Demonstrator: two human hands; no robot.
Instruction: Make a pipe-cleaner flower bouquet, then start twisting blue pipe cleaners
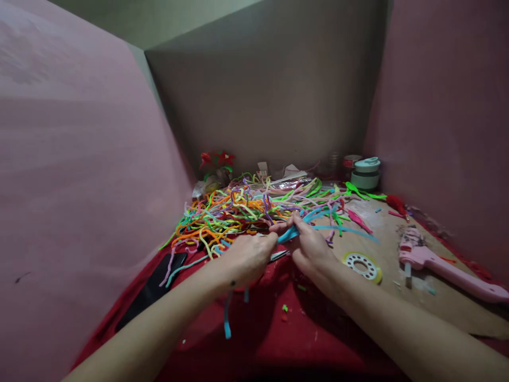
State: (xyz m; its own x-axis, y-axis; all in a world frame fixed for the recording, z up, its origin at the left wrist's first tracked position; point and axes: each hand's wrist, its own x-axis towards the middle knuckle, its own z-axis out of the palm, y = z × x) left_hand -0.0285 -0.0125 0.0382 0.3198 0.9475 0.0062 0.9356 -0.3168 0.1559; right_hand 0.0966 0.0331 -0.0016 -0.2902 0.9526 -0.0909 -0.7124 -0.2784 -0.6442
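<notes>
A bundle of blue pipe cleaners [289,234] stretches between my two hands. My left hand [251,258] is closed round its lower left part, and blue ends hang below that hand over the red cloth. My right hand [309,244] pinches the bundle farther up, with loose blue strands fanning out to the right. Beneath the hands, the metal tip of a tool [280,255] shows; the rest of it is hidden. Just behind my hands lies a big tangled heap of many-coloured pipe cleaners [234,204].
A dark phone [149,289] lies at left on the red cloth [254,339]. On the board [449,313] at right are a yellow-and-white ring [362,266] and a pink glue gun [449,270]. A lidded green container [366,174] stands behind. Pink walls flank both sides.
</notes>
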